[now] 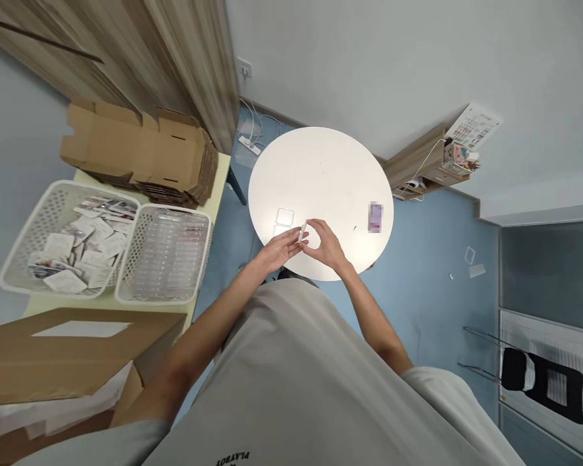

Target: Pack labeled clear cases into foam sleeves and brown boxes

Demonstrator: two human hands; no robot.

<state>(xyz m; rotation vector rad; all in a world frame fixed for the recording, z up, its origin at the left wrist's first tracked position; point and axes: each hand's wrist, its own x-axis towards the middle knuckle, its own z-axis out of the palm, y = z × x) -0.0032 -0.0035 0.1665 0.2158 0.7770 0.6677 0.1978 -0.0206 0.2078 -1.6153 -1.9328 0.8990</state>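
Over the near part of the round white table (315, 168), my left hand (280, 251) and my right hand (326, 244) meet at a thin, flat white piece (302, 231). It is tilted almost edge-on to me, so its exact kind does not show. The fingers of my left hand lie along its left side. My right thumb and fingers pinch it from the right. Just beyond my left hand, a clear square plastic piece (285, 217) lies on the tabletop. Another similar piece (280, 230) is beside it, partly hidden by my left hand.
A blurred purple item (376, 217) lies on the table's right. On the left table stand a basket (10, 275) of small packets, a basket (122, 291) of clear cases, stacked flat cardboard (136, 152) and a large carton (72, 362). A black chair (539, 382) is right.
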